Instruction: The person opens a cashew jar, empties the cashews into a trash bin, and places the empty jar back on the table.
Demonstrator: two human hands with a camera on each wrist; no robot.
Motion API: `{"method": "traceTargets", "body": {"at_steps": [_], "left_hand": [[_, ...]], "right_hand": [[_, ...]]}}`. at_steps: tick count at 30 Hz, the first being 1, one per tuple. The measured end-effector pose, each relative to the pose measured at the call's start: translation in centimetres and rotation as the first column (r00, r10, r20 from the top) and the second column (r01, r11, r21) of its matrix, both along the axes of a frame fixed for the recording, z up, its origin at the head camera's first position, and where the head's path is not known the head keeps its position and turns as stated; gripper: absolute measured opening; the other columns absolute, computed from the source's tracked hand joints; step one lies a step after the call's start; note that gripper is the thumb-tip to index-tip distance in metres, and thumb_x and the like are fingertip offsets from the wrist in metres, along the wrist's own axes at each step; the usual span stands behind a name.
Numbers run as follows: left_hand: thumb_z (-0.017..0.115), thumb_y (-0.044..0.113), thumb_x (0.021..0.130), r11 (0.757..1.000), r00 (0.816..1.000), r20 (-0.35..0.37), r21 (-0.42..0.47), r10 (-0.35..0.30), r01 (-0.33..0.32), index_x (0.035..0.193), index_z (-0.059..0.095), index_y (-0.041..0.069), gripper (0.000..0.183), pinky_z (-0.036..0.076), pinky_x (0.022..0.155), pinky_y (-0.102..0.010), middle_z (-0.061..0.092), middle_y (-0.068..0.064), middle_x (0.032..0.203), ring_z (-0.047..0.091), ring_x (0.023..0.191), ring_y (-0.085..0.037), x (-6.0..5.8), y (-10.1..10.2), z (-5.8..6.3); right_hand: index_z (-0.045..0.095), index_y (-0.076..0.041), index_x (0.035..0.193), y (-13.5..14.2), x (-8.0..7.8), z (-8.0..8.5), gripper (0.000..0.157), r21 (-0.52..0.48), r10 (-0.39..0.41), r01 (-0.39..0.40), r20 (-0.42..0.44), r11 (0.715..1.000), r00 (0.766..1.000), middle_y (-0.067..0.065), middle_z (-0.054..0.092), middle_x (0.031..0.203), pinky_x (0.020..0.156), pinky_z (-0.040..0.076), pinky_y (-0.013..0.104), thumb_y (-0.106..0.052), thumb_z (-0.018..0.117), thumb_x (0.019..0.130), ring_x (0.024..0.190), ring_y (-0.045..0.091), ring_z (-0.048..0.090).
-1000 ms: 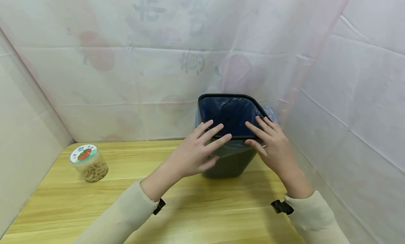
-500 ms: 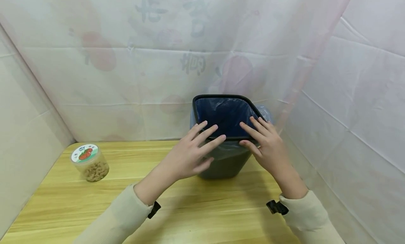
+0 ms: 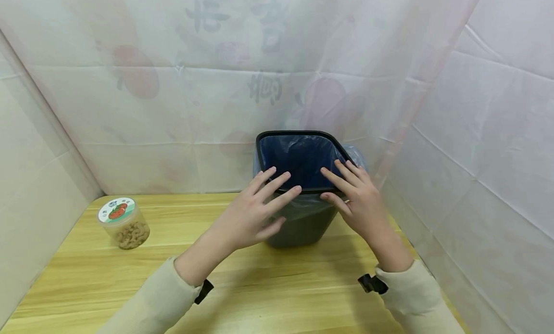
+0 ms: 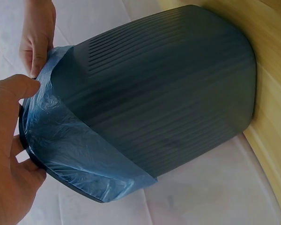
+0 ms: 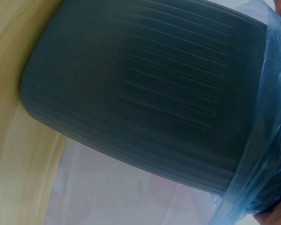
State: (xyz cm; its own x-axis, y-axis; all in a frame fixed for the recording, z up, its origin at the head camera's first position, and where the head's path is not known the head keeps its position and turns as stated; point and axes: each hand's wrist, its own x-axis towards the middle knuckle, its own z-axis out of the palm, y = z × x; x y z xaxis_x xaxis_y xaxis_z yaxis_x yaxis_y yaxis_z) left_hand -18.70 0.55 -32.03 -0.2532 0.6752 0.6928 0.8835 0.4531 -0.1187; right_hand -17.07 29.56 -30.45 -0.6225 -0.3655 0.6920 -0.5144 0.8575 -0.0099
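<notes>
A dark grey trash can [image 3: 296, 230] stands upright on the wooden table, its black rim [image 3: 294, 133] facing up. Lining it is a thin blue plastic bag [image 3: 298, 156], folded over the outside in the left wrist view. My left hand [image 3: 246, 213] is at the can's near left corner, fingers spread and nearly straight across the rim. At the opposite side, my right hand [image 3: 362, 204] has its extended fingers over the right rim and its thumb by the front edge. Loose bag [image 5: 271, 108] bunches beside the right hand's fingers in the right wrist view.
At the table's left stands a clear round jar [image 3: 130, 228] of curved tan pieces resembling cashews, under a lid [image 3: 116, 210] with a tomato picture. Pale printed cloth [image 3: 195, 108] hangs behind the wooden table [image 3: 268, 295], with plain white cloth [image 3: 484, 156] along the right side.
The trash can has shifted a little to the left, and both hands have moved left together with it, keeping their spread fingers at the rim. The jar has stayed put.
</notes>
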Motion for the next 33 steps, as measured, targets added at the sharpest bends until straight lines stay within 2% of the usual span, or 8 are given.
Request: {"method": "traceTargets", "body": {"at_steps": [6,20,33], "left_hand": [[0.075,0.029,0.087,1.000,1.000,-0.001,0.000,0.004,-0.004,0.151,0.045,0.017,0.071,0.034,0.115,-0.055,0.045,-0.017,0.151,0.033,0.145,-0.041,0.6,-0.1,0.2],[0.075,0.028,0.087,1.000,1.000,0.000,0.009,0.011,-0.011,0.151,0.044,0.017,0.072,0.030,0.118,-0.051,0.043,-0.015,0.154,0.033,0.145,-0.042,0.6,-1.3,0.0],[0.075,0.025,0.087,0.999,1.000,0.017,0.030,0.016,-0.017,0.151,0.046,0.017,0.070,0.026,0.120,-0.049,0.043,-0.016,0.153,0.031,0.146,-0.040,0.4,-2.1,-0.2]], "right_hand": [[0.060,-0.024,0.140,0.0,0.1,-0.1,0.057,-0.013,0.015,-0.015,0.001,1.000,1.000,0.014,0.051,0.148,0.112,0.032,0.062,-0.053,0.059,0.091,0.137,0.044,0.045],[0.062,-0.024,0.139,-1.3,-0.4,-0.3,0.059,-0.033,0.041,-0.042,-0.020,0.999,0.999,0.016,0.054,0.145,0.111,0.034,0.063,-0.060,0.052,0.092,0.135,0.044,0.046],[0.063,-0.023,0.138,-2.3,-0.8,-0.3,0.057,-0.040,0.048,-0.048,-0.015,0.998,0.999,0.015,0.054,0.145,0.109,0.034,0.067,-0.056,0.058,0.091,0.136,0.044,0.046]]}}
